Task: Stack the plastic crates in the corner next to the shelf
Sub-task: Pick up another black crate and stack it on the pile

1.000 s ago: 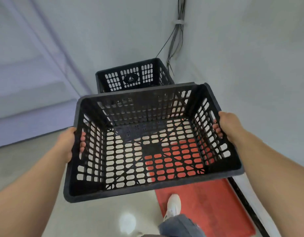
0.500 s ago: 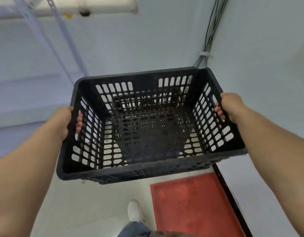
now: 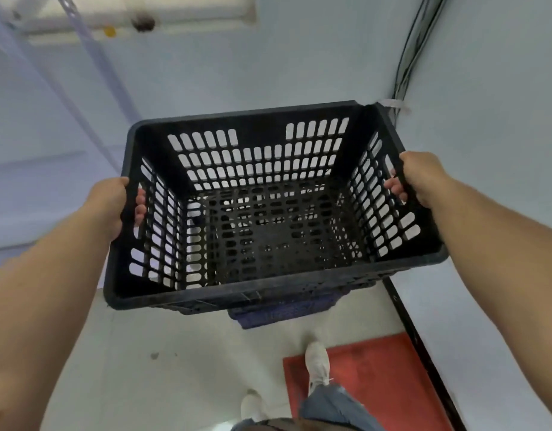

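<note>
Two pale walls meet in a corner [image 3: 389,98] at the upper right of my view, and a bundle of dark cables [image 3: 406,57] runs down along that corner, held by a white tie [image 3: 392,104]. The floor [image 3: 181,353] is light and glossy, with a small dark spot on it. On the right side of the floor lies a red mat [image 3: 377,377], just beside a black strip [image 3: 423,353] at the foot of the right wall. At the upper left I see part of a metal shelf [image 3: 91,54] with slanted posts, but it is blurred. I can read no label or writing on anything.

I see a black plastic crate [image 3: 268,293] held in the air, in front of the corner and above the floor. Under its near edge a second crate [image 3: 284,309] shows, dark blue; I cannot tell if the two touch.

My left hand [image 3: 108,206] grasps the left rim of the black crate, with the fingertips [image 3: 140,209] coming through the wall slots. My right hand [image 3: 420,178] grasps the right rim in the same way. Both arms are stretched forward. Below, one white shoe [image 3: 317,365] stands on the edge of the red mat and the other white shoe [image 3: 253,407] on the bare floor.
</note>
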`<state>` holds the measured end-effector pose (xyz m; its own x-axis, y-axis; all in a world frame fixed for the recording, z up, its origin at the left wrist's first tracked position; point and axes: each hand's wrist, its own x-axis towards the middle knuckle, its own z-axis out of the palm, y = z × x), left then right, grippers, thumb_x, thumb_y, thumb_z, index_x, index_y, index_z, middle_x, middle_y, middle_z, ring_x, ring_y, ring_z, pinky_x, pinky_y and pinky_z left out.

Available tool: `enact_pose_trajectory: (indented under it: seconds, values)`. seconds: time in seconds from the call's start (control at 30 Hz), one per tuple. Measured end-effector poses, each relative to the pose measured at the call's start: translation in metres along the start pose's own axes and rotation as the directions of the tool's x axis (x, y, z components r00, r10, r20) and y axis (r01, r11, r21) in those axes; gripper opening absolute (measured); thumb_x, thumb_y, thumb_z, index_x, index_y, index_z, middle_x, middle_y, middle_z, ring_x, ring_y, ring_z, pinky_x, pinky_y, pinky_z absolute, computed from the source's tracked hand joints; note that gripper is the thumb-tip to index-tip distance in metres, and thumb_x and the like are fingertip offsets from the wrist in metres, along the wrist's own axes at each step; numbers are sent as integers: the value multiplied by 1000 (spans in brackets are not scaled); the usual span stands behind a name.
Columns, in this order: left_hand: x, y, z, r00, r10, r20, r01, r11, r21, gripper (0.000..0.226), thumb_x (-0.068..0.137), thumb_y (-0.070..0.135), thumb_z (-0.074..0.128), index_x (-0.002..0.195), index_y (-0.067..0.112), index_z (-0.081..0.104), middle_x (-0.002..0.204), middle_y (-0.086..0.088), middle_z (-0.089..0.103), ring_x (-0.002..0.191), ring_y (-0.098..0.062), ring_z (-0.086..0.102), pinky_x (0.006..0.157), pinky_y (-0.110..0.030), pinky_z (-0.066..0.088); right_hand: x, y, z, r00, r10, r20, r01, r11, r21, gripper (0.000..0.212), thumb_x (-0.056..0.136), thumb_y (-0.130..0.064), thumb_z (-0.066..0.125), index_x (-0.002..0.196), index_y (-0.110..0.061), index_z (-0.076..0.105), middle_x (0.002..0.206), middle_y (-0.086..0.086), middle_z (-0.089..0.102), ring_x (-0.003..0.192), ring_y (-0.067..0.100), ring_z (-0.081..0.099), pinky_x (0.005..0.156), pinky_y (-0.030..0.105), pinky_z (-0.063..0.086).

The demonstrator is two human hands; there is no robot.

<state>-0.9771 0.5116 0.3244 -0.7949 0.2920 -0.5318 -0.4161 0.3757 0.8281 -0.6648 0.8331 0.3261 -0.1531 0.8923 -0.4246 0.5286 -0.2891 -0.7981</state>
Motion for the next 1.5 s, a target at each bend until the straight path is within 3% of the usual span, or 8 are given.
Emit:
enact_pose_trajectory:
  seconds: [0.07, 0.2, 0.4, 0.63, 0.9, 1.07, 1.27, 1.5]
  values:
    - [9, 3, 12, 1000, 0, -28, -1, 1000, -21, 33, 95, 29, 28, 72, 16, 48, 63, 2, 42, 47, -11, 38, 39, -18, 34, 21, -7, 4, 1000, -18, 14, 18, 1000, 1, 28, 94, -26, 33, 81, -7, 50, 40, 9, 59, 24, 12, 43, 34, 13, 31]
    - [35, 9, 38, 997, -18, -80, 14, 999, -42, 32, 95, 30, 30, 75, 15, 49, 63, 1, 43, 50, -12, 38, 35, -16, 34, 68, -17, 11, 1000, -19, 18, 19, 999, -26, 28, 95, -30, 34, 103, -8, 51, 65, 15, 64, 29, 13, 45, 34, 17, 32]
    - [65, 14, 79, 993, -36, -111, 32, 999, -38, 30, 95, 29, 30, 75, 15, 48, 65, 2, 43, 52, -11, 37, 43, -18, 34, 123, -26, 20, 999, 15, 31, -12, 997, -75, 32, 96, -31, 33, 98, -5, 53, 68, 14, 63, 41, 18, 46, 37, 22, 33]
    - [94, -5, 97, 983, -111, -149, 111, 994, -6, 32, 95, 31, 28, 73, 16, 47, 64, 0, 41, 40, -10, 39, 34, -11, 31, 158, -18, 34, 994, 64, 86, -52, 989, -138, 25, 96, -32, 33, 106, -13, 46, 65, 12, 62, 40, 16, 46, 37, 21, 32]
    - [96, -7, 101, 981, -106, -164, 110, 994, 15, 35, 98, 32, 29, 75, 14, 47, 66, 0, 43, 46, -10, 40, 37, -13, 35, 164, -18, 39, 993, 71, 93, -58, 989, -139, 33, 97, -31, 31, 110, -7, 50, 67, 12, 61, 45, 17, 45, 40, 25, 33]
    - [98, 1, 99, 987, -81, -141, 86, 996, 28, 33, 98, 33, 29, 78, 15, 48, 67, 1, 44, 54, -11, 40, 41, -17, 36, 164, -18, 41, 994, 63, 85, -52, 991, -120, 33, 97, -31, 32, 110, -7, 51, 65, 10, 60, 44, 16, 45, 39, 22, 34]
    - [95, 7, 95, 990, -124, -74, 132, 985, 111, 37, 99, 39, 30, 86, 13, 52, 72, -2, 50, 61, -13, 48, 60, -25, 41, 163, -24, 38, 983, 123, 138, -96, 978, -187, 35, 98, -33, 29, 102, -6, 51, 68, 12, 60, 49, 17, 49, 43, 24, 39]
    - [91, -6, 92, 987, -138, -88, 150, 976, 159, 37, 98, 39, 28, 89, 12, 51, 71, -3, 50, 58, -14, 46, 50, -24, 40, 154, -15, 31, 978, 119, 172, -83, 975, -206, 32, 98, -30, 27, 93, -6, 49, 70, 14, 59, 51, 18, 48, 46, 27, 39]
